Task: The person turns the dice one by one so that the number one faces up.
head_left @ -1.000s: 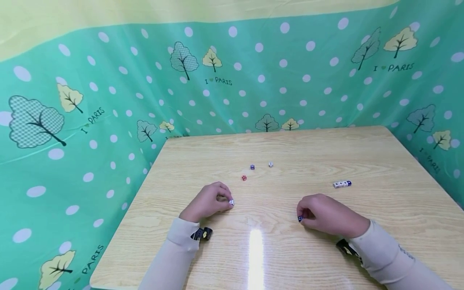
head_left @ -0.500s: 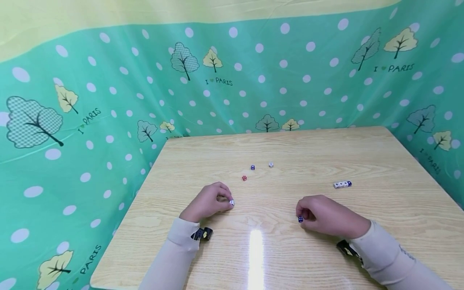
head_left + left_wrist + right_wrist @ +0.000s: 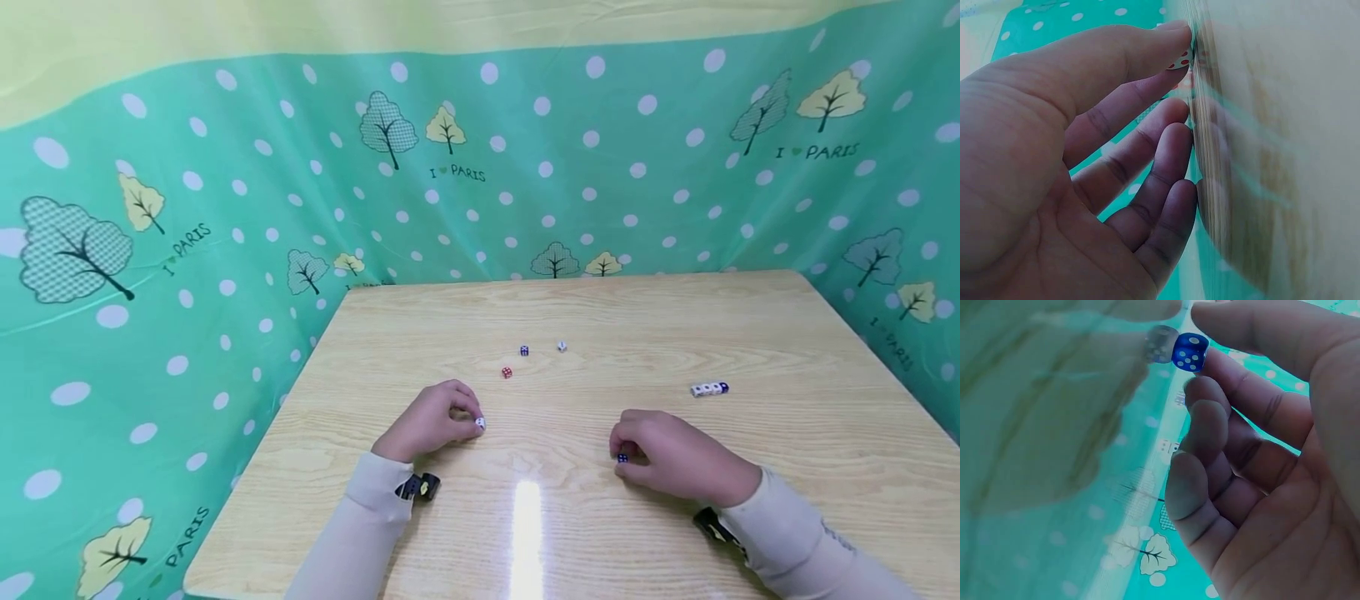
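Observation:
In the head view, my left hand [image 3: 433, 421] pinches a white die [image 3: 480, 423] between thumb and index finger, low at the tabletop. Up close in the left wrist view, red dots show on this die [image 3: 1181, 60], mostly covered by the thumb. My right hand [image 3: 675, 454] rests over the table at the right, beside a blue die [image 3: 622, 458] with white dots. The right wrist view has the blue die [image 3: 1190, 352] on the table between thumb and index finger; the thumb stands slightly apart from it. The other right fingers are loosely curled.
Farther back on the wooden table [image 3: 420, 333] lie a red die [image 3: 507, 372], another blue die [image 3: 524, 351] and another white die [image 3: 562, 347]. To the right lies a row of white dice [image 3: 705, 389] with a blue die [image 3: 723, 387] at its end. A polka-dot curtain [image 3: 480, 217] surrounds the table.
My right thumb has moved away from the blue die, and the right hand has shifted a little left and nearer. The left hand stays on its white die. The head view has tilted slightly.

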Motion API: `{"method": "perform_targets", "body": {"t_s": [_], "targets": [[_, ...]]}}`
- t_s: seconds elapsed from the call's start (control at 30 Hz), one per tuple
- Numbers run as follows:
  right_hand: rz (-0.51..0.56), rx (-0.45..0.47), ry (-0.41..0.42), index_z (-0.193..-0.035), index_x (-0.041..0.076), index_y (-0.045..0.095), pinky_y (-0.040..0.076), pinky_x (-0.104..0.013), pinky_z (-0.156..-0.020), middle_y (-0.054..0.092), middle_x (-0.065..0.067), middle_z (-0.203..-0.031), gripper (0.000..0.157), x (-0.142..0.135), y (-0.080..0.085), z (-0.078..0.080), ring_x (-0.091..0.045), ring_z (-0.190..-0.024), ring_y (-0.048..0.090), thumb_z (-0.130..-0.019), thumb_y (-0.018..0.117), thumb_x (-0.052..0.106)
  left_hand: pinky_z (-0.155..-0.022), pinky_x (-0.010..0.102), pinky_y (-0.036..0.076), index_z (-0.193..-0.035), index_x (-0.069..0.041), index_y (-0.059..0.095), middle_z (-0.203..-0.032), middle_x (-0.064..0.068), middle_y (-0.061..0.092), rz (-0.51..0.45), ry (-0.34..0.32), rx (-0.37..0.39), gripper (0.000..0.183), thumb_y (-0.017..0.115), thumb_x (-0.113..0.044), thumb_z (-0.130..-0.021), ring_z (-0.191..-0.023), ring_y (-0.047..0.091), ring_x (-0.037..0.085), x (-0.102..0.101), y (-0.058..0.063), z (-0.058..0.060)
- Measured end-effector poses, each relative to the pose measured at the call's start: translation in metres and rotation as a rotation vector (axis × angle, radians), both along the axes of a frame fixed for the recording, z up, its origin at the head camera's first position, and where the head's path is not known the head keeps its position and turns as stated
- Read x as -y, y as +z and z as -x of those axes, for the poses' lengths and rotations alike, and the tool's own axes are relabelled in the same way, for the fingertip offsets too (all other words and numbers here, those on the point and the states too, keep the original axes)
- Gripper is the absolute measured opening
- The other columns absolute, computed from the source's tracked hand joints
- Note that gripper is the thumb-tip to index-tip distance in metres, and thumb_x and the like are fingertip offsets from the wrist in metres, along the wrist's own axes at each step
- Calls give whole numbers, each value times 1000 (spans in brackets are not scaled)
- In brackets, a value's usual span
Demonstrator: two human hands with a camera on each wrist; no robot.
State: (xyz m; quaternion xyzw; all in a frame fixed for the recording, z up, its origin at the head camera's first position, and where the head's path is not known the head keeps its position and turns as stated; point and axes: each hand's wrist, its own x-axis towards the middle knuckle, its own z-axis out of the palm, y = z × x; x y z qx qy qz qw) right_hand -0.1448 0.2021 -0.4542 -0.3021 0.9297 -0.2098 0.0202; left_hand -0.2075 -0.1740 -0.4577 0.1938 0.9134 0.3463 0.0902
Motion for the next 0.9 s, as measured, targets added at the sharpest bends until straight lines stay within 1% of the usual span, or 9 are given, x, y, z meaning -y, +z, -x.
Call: {"method": "perform_targets", "body": {"t_s": [0.3, 0.57, 0.9], "targets": [[13, -16, 33, -87, 28, 70, 49, -21, -65, 58, 18, -83, 17, -1, 1, 1, 1, -72, 53, -87, 82, 15, -99, 42, 49, -87, -26, 80, -111, -11, 65, 13, 1, -6, 8, 86, -20, -86, -107, 58, 15, 0, -1, 1], [0, -12, 30, -86, 30, 70, 50, -22, -67, 57, 22, -83, 17, -2, 2, 0, 1, -73, 54, -87, 83, 18, -98, 41, 49, -87, -25, 80, -110, -11, 64, 15, 0, -5, 8, 86, -21, -87, -106, 59, 15, 0, 1, -2], [25, -2, 29, -88, 31, 70, 54, -23, -73, 63, 23, -85, 17, -5, 6, -1, 5, -79, 57, -87, 83, 20, -98, 41, 49, -87, -27, 79, -110, -12, 64, 18, -4, -14, 9, 86, -22, -86, -105, 59, 15, 1, -1, -1]]}}
